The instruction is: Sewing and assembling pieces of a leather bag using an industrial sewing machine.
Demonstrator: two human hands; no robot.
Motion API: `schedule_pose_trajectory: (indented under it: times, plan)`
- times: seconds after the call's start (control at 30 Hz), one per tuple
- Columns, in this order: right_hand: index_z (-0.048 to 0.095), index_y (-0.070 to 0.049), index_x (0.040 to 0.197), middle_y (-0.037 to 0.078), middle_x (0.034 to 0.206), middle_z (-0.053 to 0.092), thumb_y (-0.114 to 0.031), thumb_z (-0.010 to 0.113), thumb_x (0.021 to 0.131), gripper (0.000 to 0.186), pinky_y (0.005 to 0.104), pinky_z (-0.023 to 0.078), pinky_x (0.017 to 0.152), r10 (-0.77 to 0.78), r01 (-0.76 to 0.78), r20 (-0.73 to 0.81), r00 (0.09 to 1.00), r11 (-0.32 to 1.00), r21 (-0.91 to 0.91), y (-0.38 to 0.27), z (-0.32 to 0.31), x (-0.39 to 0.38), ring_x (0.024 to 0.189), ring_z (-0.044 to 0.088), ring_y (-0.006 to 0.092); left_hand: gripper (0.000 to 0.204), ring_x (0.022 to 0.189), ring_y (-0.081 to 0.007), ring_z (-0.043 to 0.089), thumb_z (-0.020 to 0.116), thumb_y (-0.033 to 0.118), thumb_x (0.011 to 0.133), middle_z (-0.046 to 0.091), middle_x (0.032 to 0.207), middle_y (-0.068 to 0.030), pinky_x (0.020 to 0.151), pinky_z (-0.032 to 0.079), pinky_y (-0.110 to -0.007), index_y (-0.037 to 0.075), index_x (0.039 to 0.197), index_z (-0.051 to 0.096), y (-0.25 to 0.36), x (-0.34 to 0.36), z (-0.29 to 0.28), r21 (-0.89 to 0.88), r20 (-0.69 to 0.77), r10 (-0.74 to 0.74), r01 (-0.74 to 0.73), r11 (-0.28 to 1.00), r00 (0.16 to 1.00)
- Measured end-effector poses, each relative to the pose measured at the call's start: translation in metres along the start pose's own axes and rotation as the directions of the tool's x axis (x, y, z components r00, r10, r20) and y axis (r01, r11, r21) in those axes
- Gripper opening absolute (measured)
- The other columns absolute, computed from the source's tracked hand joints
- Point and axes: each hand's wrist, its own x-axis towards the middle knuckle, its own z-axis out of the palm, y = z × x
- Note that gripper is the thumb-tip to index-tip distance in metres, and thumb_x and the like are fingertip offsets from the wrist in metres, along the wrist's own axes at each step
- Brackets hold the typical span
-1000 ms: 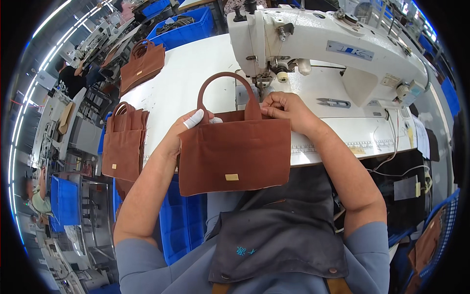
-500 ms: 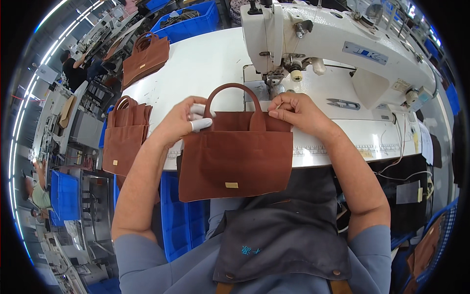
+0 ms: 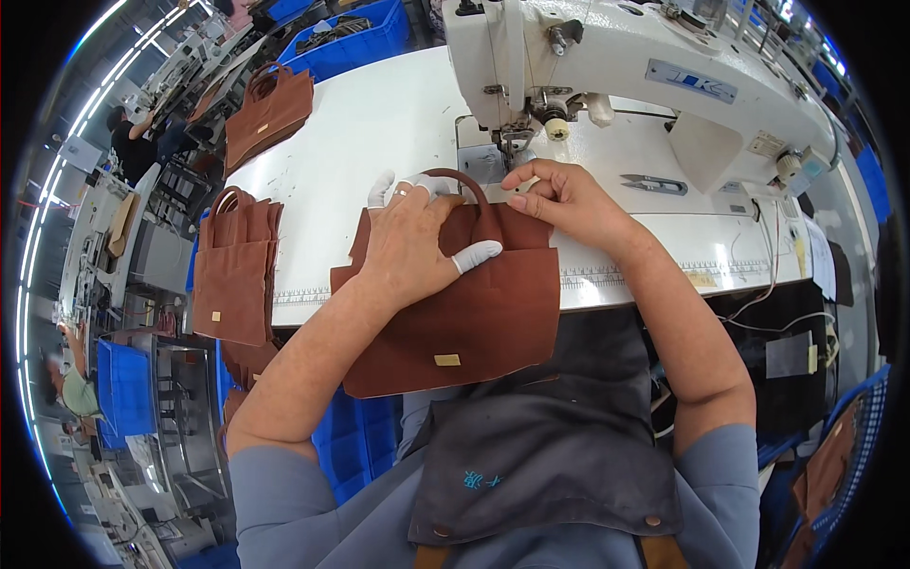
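Note:
A brown handbag piece (image 3: 455, 318) with a small gold plate low on its front hangs over the near edge of the sewing table. My left hand (image 3: 408, 242), white covers on several fingertips, wraps over its upper left part and the arched handle (image 3: 488, 223). Its thumb lies across the front near the handle's base, and the other fingertips reach behind the handle. At the top right edge of the bag, my right hand (image 3: 578, 207) is closed in a pinch of thumb and forefinger. Just beyond both hands is the needle area of the white sewing machine (image 3: 607, 57).
Thread snips (image 3: 654, 184) lie right of the needle, under the machine arm. More brown bag pieces rest at the table's left, one stack (image 3: 237, 275) near and one (image 3: 270, 114) farther back. A blue crate (image 3: 365, 38) stands behind; a ruler strip (image 3: 592, 277) runs along the front edge.
My left hand has moved from the handle's left base over the bag's upper front, its thumb now across the panel. The handle leans right. My right hand stays at the top right edge.

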Motion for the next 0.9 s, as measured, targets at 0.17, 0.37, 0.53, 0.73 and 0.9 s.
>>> schedule_pose_trajectory:
  times: [0.17,0.37,0.53,0.73,0.9]
  plan:
    - [0.065,0.0,0.122,0.0,0.08,0.069,-0.024,0.07,0.097,0.034,0.0238,0.051,0.062,0.037,-0.043,0.106,0.994,0.998,0.054,-0.005,0.005,-0.006,0.071,0.059,0.0051,0.059,0.105,-0.0335,0.06,0.07,0.055,0.085,0.065,0.111,-0.0161,0.109,0.029,-0.052,0.005,0.116,0.07,-0.005,0.001,0.012,-0.095,-0.069,0.064,-0.071,0.993,0.996]
    - [0.065,-0.003,0.124,-0.002,0.09,0.069,-0.03,0.059,0.104,0.035,0.0226,0.05,0.072,0.154,-0.17,0.092,0.984,0.961,0.22,-0.011,0.027,-0.032,0.079,0.059,0.0039,0.059,0.086,-0.0275,0.062,0.072,0.047,0.086,0.067,0.085,-0.0088,0.098,0.034,-0.046,0.008,0.13,0.066,-0.011,-0.002,0.003,-0.203,-0.127,-0.007,-0.019,0.979,0.992]
    - [0.068,-0.005,0.114,-0.002,0.095,0.068,-0.032,0.053,0.107,0.032,0.0211,0.048,0.072,0.128,-0.136,0.049,0.991,0.882,0.451,-0.012,0.044,-0.044,0.082,0.057,0.0026,0.064,0.071,-0.0232,0.056,0.076,0.053,0.082,0.056,0.072,-0.0078,0.097,0.037,-0.047,0.008,0.127,0.069,-0.001,-0.009,-0.021,-0.052,-0.248,0.046,-0.06,0.997,0.968]
    - [0.068,-0.003,0.108,-0.004,0.091,0.065,-0.032,0.053,0.108,0.033,0.0227,0.047,0.075,-0.057,0.109,-0.131,0.99,0.893,0.436,-0.031,0.057,-0.048,0.082,0.055,0.0034,0.074,0.072,-0.0204,0.054,0.079,0.054,0.078,0.058,0.075,-0.0058,0.092,0.036,-0.041,0.007,0.132,0.066,0.019,-0.023,-0.058,0.036,-0.359,0.099,-0.092,0.995,0.928]
    - [0.067,-0.001,0.118,0.001,0.1,0.069,-0.033,0.052,0.108,0.037,0.025,0.049,0.085,-0.027,0.076,-0.107,0.994,0.87,0.487,-0.05,0.059,-0.057,0.092,0.06,0.0069,0.081,0.079,-0.0206,0.054,0.082,0.054,0.076,0.066,0.087,-0.0058,0.081,0.037,-0.034,0.0,0.133,0.063,0.026,-0.033,-0.073,0.043,-0.459,0.093,-0.082,0.996,0.884]
